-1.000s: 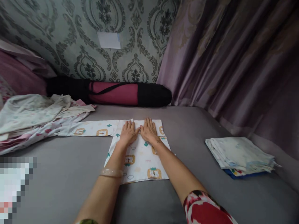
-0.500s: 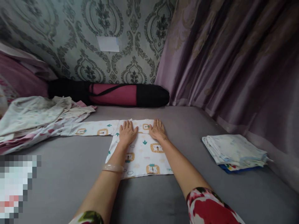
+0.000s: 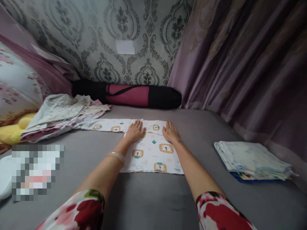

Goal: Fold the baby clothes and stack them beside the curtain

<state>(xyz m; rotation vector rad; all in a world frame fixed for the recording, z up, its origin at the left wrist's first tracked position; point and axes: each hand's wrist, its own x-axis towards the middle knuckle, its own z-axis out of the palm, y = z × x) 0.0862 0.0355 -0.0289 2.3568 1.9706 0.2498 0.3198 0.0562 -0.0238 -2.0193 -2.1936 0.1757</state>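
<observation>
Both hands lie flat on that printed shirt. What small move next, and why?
Probably the left hand folds the sleeve in over the shirt: it lies stretched out leftward, while the right edge already looks straight.

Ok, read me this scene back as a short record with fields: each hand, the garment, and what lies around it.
left hand: flat, palm down, on the top left of the printed shirt
right hand: flat, palm down, on its top right, apart from the other hand
shirt: spread on the grey bed, one sleeve stretched out to the left
wrist: bracelet on the left arm
left side: loose pile of clothes
right side: folded stack
behind: rolled mat along the wall
</observation>
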